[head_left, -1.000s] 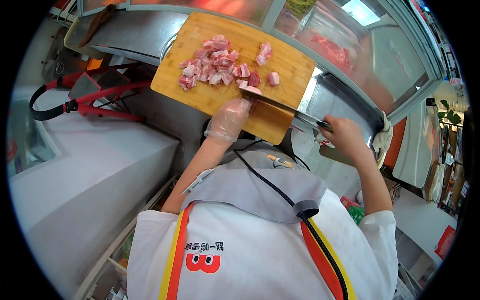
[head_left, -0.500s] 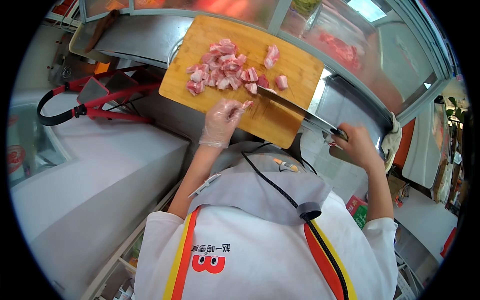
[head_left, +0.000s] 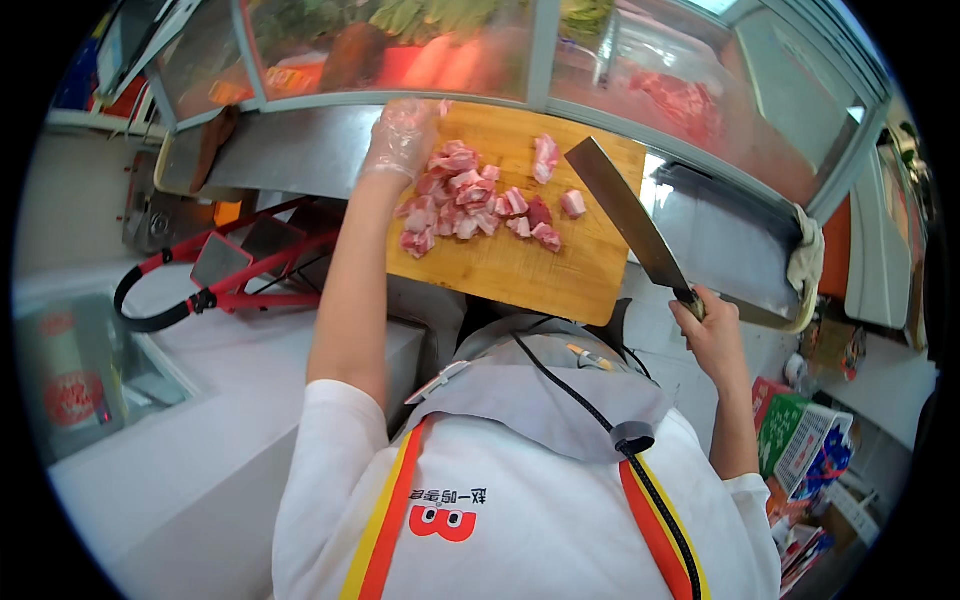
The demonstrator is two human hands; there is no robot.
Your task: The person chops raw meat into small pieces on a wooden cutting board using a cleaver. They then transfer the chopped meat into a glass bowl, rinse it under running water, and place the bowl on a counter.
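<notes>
Meat (head_left: 470,200), pink and streaked with white fat, lies heaped in chunks on the left half of my wooden board (head_left: 560,280), with a few pieces strung out toward the middle. My right hand (head_left: 712,328) is closed around the handle of a cleaver (head_left: 628,212), its broad blade slanting far and left across the board's right edge, apart from every piece. My left hand (head_left: 402,132), in a clear plastic glove (head_left: 387,162), is at the board's far left corner, beyond the heap; a small pink scrap (head_left: 444,107) shows at its fingertips, and I take it to be pinched there, but the blur means I cannot tell how tightly those fingers are drawn together. I judge the chopping well along, since most of what lies on the board is in short chunks. Right of the heap, a longer strip (head_left: 545,158) lies by itself toward the far edge and may be left for the blade, while a squarish piece (head_left: 573,203) nearer me looks cut to size. Gathering the chunks off the board seems left as well; a shallow tray (head_left: 720,230) stands to the right, and the steel bench (head_left: 290,150) runs off to the left.
</notes>
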